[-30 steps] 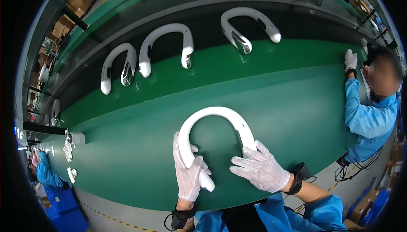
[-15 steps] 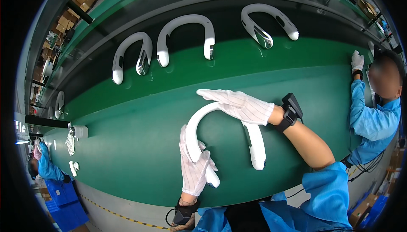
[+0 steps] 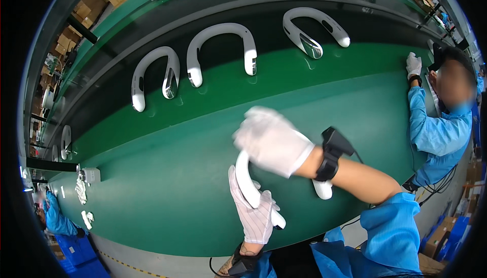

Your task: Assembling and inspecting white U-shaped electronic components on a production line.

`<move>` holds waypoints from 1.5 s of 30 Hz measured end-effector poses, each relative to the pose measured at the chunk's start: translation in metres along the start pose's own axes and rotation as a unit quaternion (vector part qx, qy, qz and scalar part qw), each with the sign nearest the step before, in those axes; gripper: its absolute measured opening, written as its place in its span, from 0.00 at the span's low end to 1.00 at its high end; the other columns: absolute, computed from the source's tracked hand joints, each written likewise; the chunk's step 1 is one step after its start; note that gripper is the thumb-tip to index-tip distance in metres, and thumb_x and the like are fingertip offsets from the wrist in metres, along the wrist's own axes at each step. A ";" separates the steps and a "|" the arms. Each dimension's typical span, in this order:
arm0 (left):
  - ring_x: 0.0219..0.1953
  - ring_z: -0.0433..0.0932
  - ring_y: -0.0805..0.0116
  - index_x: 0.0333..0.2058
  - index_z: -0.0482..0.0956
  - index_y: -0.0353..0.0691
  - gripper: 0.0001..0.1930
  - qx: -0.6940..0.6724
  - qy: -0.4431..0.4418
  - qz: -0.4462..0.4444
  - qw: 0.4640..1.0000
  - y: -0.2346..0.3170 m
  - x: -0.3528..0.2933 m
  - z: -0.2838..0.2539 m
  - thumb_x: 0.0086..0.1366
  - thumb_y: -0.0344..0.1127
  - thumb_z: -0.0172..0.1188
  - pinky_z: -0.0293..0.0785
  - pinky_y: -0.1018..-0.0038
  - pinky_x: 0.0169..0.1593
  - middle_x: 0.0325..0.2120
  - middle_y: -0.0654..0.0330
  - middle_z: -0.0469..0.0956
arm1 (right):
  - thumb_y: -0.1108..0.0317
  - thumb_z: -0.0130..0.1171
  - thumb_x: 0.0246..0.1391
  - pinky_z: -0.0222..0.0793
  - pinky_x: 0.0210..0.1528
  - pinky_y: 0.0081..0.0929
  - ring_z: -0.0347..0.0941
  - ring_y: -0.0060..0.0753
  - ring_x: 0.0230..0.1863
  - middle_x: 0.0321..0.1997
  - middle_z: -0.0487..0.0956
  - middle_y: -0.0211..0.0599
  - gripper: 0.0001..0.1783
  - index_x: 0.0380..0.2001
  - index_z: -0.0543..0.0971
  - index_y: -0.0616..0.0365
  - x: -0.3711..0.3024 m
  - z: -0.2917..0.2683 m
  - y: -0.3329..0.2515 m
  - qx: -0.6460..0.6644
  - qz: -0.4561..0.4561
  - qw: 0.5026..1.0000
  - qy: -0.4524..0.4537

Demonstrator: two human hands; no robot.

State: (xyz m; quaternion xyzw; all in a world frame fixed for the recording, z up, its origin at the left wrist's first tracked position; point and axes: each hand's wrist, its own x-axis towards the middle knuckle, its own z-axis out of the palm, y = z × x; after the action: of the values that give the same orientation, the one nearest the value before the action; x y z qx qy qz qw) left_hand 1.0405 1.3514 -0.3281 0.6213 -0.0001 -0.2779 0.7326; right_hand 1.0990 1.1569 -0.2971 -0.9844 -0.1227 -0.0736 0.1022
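A white U-shaped neck fan (image 3: 245, 179) is held over the green table, curved end away from me. Wrapped round its left arm, near the tip, is my left hand (image 3: 253, 216) in a thin striped white glove. My right hand (image 3: 274, 141), gloved too and blurred by motion, lies over the curve with its fingers bent round it. That hand and wrist hide most of the curve and part of the right arm; the white right tip shows below the wrist.
Three similar neck fans (image 3: 221, 29) lie in a row on the darker green strip beyond the table (image 3: 167, 186). White gloves (image 3: 87, 220) and a small pale box (image 3: 92, 175) are at the left. A co-worker in blue (image 3: 439, 125) sits at the right.
My right hand has gone from flat and stretched out to curled over the curve. My left hand and the neck fan's left arm have shifted right in view.
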 end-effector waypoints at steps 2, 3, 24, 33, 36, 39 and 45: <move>0.32 0.78 0.68 0.79 0.41 0.45 0.50 0.011 -0.001 0.009 1.000 0.003 0.000 -0.001 0.64 0.18 0.58 0.82 0.74 0.28 0.47 0.54 0.67 | 0.69 0.58 0.56 0.76 0.60 0.41 0.82 0.44 0.50 0.45 0.85 0.40 0.05 0.33 0.79 0.57 -0.018 0.005 0.029 -0.042 0.043 0.994 0.087; 0.32 0.78 0.68 0.79 0.41 0.45 0.50 0.024 -0.001 0.017 1.000 0.005 0.000 0.000 0.64 0.17 0.57 0.82 0.74 0.28 0.46 0.55 0.67 | 0.68 0.57 0.61 0.77 0.60 0.42 0.82 0.45 0.53 0.50 0.85 0.41 0.06 0.35 0.80 0.59 -0.025 0.005 0.038 -0.078 0.055 0.990 0.106; 0.27 0.77 0.69 0.79 0.44 0.46 0.54 0.040 -0.003 0.000 0.999 0.031 -0.012 -0.106 0.54 0.15 0.55 0.83 0.71 0.27 0.44 0.55 0.70 | 0.55 0.63 0.63 0.75 0.53 0.43 0.78 0.44 0.53 0.55 0.82 0.39 0.20 0.55 0.85 0.45 -0.028 -0.006 0.028 0.020 0.075 0.996 0.038; 0.22 0.76 0.68 0.78 0.46 0.41 0.50 0.052 -0.008 0.049 0.997 0.040 -0.018 -0.123 0.57 0.27 0.59 0.80 0.73 0.24 0.40 0.56 0.71 | 0.59 0.66 0.62 0.76 0.43 0.35 0.80 0.36 0.41 0.38 0.80 0.32 0.17 0.53 0.84 0.42 -0.033 0.018 0.005 0.024 0.075 0.995 0.055; 0.23 0.77 0.68 0.77 0.47 0.39 0.48 0.001 -0.006 0.055 0.998 0.048 -0.023 -0.115 0.63 0.33 0.64 0.78 0.74 0.25 0.41 0.55 0.71 | 0.72 0.62 0.64 0.80 0.47 0.35 0.82 0.40 0.41 0.39 0.84 0.34 0.11 0.48 0.87 0.51 -0.017 -0.009 -0.001 0.268 0.165 0.928 0.200; 0.24 0.77 0.68 0.77 0.47 0.38 0.49 -0.044 -0.022 0.059 0.997 0.060 -0.030 -0.106 0.64 0.37 0.67 0.79 0.72 0.25 0.41 0.55 0.71 | 0.76 0.59 0.65 0.81 0.49 0.34 0.82 0.42 0.42 0.40 0.84 0.36 0.15 0.51 0.86 0.51 -0.013 -0.014 -0.019 0.372 0.103 0.898 0.210; 0.28 0.81 0.66 0.76 0.47 0.36 0.51 -0.074 -0.069 0.012 0.995 0.064 -0.026 -0.117 0.64 0.43 0.71 0.83 0.71 0.28 0.41 0.56 0.73 | 0.65 0.72 0.57 0.81 0.47 0.33 0.80 0.41 0.45 0.43 0.82 0.36 0.20 0.53 0.84 0.52 0.002 -0.021 -0.096 0.161 0.082 0.972 0.152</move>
State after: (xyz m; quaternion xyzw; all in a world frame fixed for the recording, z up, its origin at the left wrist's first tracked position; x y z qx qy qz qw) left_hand 1.0848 1.4732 -0.2877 0.5450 -0.0371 -0.3105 0.7779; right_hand 1.0743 1.2440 -0.2591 -0.9390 -0.0352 -0.1934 0.2821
